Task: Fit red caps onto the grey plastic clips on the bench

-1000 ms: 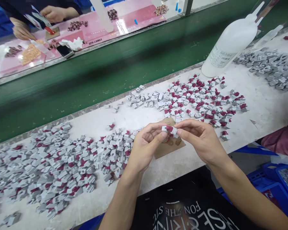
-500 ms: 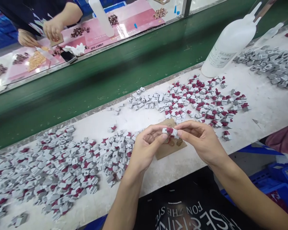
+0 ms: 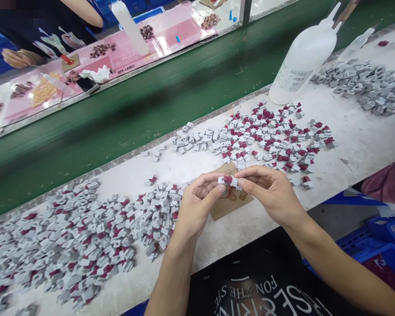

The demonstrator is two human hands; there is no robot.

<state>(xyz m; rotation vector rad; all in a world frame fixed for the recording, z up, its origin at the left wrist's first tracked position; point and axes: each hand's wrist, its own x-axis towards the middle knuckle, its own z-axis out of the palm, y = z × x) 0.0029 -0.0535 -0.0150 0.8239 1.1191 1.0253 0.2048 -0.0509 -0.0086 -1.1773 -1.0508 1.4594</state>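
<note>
Co-worker's arm (image 3: 87,12) raised since earlier, well beyond your fingers (image 3: 216,192) — left hand (image 3: 197,199) and right hand (image 3: 271,188) each pinched nearly closed on grey-and-maroon piece (image 3: 228,180) between them, over brown board (image 3: 221,210).

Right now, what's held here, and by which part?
A small grey-and-maroon piece, perhaps two together: the left hand pinches one grey end, the right hand the other.
</note>
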